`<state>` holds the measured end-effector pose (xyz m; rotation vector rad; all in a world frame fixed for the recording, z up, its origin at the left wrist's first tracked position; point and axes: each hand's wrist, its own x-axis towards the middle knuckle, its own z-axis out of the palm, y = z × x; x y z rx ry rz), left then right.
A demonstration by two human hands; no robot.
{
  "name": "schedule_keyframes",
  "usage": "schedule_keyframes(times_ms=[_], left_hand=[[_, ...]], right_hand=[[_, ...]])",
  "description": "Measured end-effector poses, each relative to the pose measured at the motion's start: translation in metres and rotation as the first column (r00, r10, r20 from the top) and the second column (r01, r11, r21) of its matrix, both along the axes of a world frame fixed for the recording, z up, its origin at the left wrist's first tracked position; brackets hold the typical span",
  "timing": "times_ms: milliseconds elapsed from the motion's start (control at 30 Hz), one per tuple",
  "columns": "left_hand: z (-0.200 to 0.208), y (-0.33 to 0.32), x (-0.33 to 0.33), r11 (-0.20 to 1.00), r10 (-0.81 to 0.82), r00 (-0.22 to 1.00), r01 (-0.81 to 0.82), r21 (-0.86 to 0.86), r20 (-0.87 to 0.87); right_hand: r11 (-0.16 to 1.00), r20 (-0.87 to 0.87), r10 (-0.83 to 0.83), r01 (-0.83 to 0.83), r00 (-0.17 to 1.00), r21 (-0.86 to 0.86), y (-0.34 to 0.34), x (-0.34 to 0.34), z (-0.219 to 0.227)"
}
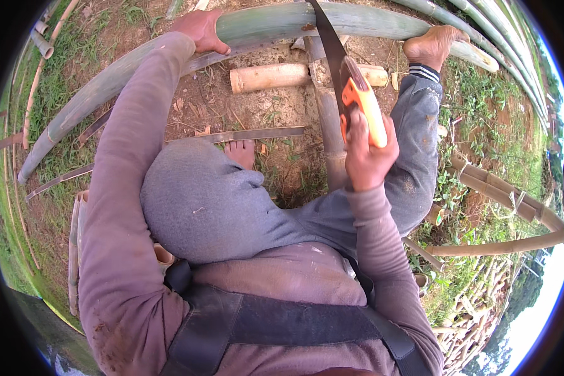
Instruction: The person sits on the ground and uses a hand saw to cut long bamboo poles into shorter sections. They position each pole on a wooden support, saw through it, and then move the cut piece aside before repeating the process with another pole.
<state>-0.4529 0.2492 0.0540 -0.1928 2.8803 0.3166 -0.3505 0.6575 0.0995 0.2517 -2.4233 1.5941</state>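
Observation:
A thick green bamboo pole (266,24) lies across the far side, bending down to the left in this view. My left hand (199,31) grips it from above, thumb on the near side. In my right hand (372,153) is a handsaw (365,103), its orange handle wrapped by my fingers. The dark blade points away from me, and its far part overlaps the pole right of my left hand; how deep it sits I cannot tell. My bare right foot (433,45) presses on the pole's right part.
Beneath the pole, a cut bamboo piece (269,78) lies beside an upright-running bamboo support (328,119). A flat bamboo strip (257,133) crosses near my other foot (240,153). More poles (501,37) lie at far right; a bamboo frame (507,197) stands right, above heaped offcuts (479,307).

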Motion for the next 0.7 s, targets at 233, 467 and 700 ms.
schedule_keyframes(times_ms=[233,467,700], left_hand=[[0.001,0.007,-0.005,1.0,-0.007,1.0,0.007,-0.007,-0.013],[-0.003,0.002,0.003,0.999,-0.019,1.0,0.018,0.04,0.007],[0.002,0.012,-0.012,1.0,0.004,1.0,-0.004,-0.012,0.026]], right_hand=[[0.999,-0.092,0.026,-0.022,0.995,0.048,-0.062,-0.093,-0.013],[1.0,0.213,-0.008,0.01,0.977,-0.011,0.056,0.084,0.018],[0.987,-0.255,0.049,-0.008,0.966,0.162,-0.061,-0.114,0.017]])
